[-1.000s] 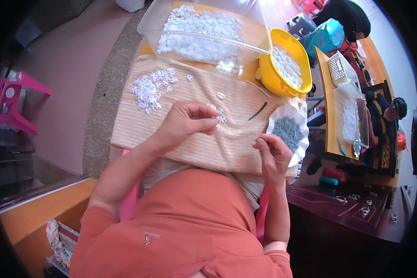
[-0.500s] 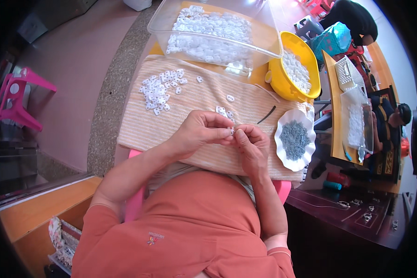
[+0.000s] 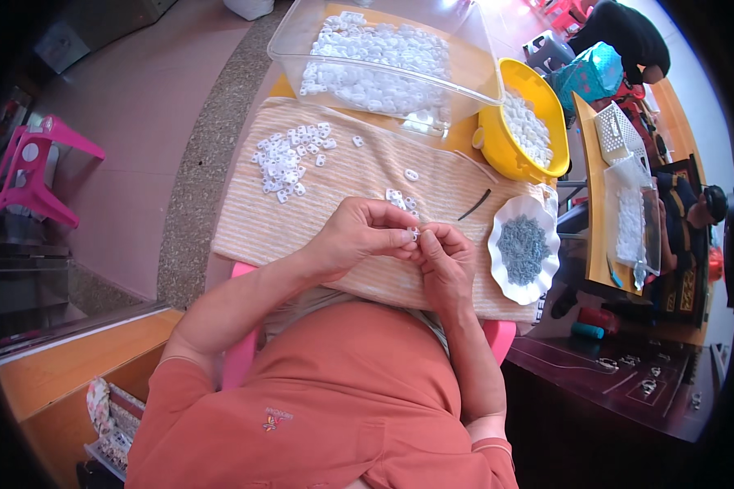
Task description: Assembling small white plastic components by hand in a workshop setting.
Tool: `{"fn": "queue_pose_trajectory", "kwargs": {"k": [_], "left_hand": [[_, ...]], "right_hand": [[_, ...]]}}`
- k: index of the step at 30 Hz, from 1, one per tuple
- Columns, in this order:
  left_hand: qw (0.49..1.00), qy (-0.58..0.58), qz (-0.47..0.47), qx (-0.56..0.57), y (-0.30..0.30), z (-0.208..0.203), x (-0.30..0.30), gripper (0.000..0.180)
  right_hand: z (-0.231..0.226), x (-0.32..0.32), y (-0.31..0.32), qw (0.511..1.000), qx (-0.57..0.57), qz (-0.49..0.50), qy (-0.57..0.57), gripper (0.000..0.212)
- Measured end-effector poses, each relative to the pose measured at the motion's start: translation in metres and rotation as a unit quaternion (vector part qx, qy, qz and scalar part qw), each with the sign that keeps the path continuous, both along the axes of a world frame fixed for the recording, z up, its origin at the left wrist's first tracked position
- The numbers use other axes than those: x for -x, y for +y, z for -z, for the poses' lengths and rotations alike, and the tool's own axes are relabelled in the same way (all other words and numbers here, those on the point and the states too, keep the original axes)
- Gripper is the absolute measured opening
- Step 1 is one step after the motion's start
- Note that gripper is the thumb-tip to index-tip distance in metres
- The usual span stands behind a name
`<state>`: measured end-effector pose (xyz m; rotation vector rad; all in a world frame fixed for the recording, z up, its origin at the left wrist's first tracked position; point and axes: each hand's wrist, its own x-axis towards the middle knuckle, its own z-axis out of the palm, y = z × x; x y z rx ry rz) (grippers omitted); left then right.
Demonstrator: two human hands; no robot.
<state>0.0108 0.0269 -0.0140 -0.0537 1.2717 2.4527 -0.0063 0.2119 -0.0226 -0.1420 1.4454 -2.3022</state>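
Over the striped cloth (image 3: 302, 224), my left hand (image 3: 352, 238) and my right hand (image 3: 450, 259) meet fingertip to fingertip. Both pinch a small white plastic piece (image 3: 415, 234) with dark holes; the fingers cover much of it. Just beyond the fingertips lies a little cluster of similar white pieces (image 3: 395, 198), and one oval white piece (image 3: 412, 175) sits farther off by itself. To the left is a larger loose heap of white pieces (image 3: 281, 167). Right of my right hand stands a white wavy-rimmed dish (image 3: 497, 265) full of tiny grey parts (image 3: 522, 246), too small to make out.
A clear plastic bin (image 3: 477, 77) of white pieces stands at the far edge, beside a yellow basin (image 3: 556, 110) holding more. A thin dark strip (image 3: 475, 204) lies near the dish. A pink stool (image 3: 37, 175) is on the left floor; another person (image 3: 624, 37) bends at upper right.
The whole view has shifted slightly. My hands stay together on the white piece, with only a small turn of the fingers.
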Motion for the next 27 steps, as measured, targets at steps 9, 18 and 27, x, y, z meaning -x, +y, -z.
{"fn": "queue_pose_trajectory", "kwargs": {"k": [9,18,27], "left_hand": [[1.000,-0.005,-0.011,-0.005,0.0014,0.0008,-0.0005,0.023],[1.000,-0.004,-0.011,0.001,0.0016,0.0008,-0.0008,0.023],[1.000,0.009,-0.014,0.013,0.0027,0.0025,-0.0013,0.021]], "right_hand": [[0.0046,0.0005,-0.0005,1.000,0.011,-0.002,0.005,0.012],[-0.0020,-0.0017,-0.0034,1.000,-0.019,0.009,0.023,0.012],[-0.0038,-0.0019,-0.0055,0.998,-0.057,0.011,0.036,0.013]]}}
